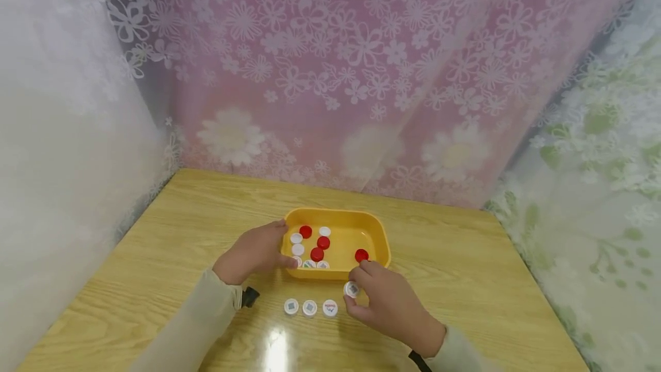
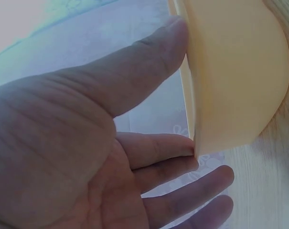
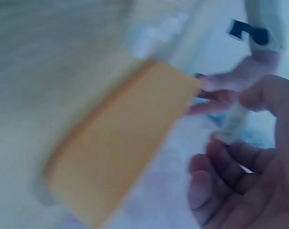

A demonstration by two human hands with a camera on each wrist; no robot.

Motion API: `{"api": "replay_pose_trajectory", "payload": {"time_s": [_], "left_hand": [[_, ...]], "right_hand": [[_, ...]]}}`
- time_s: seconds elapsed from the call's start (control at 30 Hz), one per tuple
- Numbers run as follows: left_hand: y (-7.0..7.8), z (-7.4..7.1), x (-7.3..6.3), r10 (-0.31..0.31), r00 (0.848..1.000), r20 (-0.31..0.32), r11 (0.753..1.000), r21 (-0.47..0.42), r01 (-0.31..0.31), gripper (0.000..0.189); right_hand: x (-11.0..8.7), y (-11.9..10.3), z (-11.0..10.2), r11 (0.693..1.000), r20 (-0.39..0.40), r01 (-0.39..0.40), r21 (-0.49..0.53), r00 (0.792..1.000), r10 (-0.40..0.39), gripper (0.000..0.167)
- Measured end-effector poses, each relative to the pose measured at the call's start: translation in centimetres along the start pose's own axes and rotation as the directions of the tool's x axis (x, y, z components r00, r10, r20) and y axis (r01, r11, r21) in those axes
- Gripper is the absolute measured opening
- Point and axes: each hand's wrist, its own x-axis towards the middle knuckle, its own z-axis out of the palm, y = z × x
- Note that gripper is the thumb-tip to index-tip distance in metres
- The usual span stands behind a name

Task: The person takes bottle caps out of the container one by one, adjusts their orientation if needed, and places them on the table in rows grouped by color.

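My left hand holds the left end of a yellow plastic tray, thumb and fingertips on its rim. White and red bottle caps lie inside, mostly toward the left, including a red cap and a white cap. Another red cap sits near the right end. Just outside the tray's near right side, my right hand pinches a white bottle cap with a printed face between thumb and fingers. In the blurred right wrist view, that cap shows edge-on.
In front of the tray, three white caps with printed faces lie in a row on the wooden table: a left cap, a middle cap and a right cap. Floral curtains hang along the table's back and sides.
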Motion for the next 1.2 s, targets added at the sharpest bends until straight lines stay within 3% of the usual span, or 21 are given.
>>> {"api": "replay_pose_trajectory", "payload": {"time_s": [0.1,0.2,0.47,0.97,1.2], "left_hand": [[0.0,0.0,0.0,0.003,1.000,0.003,1.000,0.006,-0.003,0.091],[0.0,-0.2,0.0,-0.001,1.000,0.013,1.000,0.004,0.001,0.091],[0.0,-0.5,-0.3,0.010,1.000,0.019,1.000,0.019,-0.010,0.091],[0.2,-0.3,-0.2,0.005,1.000,0.017,1.000,0.008,-0.005,0.091],[0.2,-0.2,-0.1,-0.001,1.000,0.015,1.000,0.021,0.000,0.092]], "right_hand": [[-0.7,0.4,0.9,0.999,0.134,-0.037,-0.029,0.990,0.040,0.018],[-1.1,0.5,1.9,0.999,0.202,-0.037,-0.019,0.978,0.041,0.016],[-1.3,0.6,3.9,0.999,0.268,-0.030,-0.023,0.963,0.036,0.015],[-0.5,0.8,4.5,0.995,0.356,-0.091,-0.045,0.929,0.101,0.017],[-0.5,0.8,4.7,0.995,0.348,-0.093,-0.039,0.932,0.101,0.017]]}}
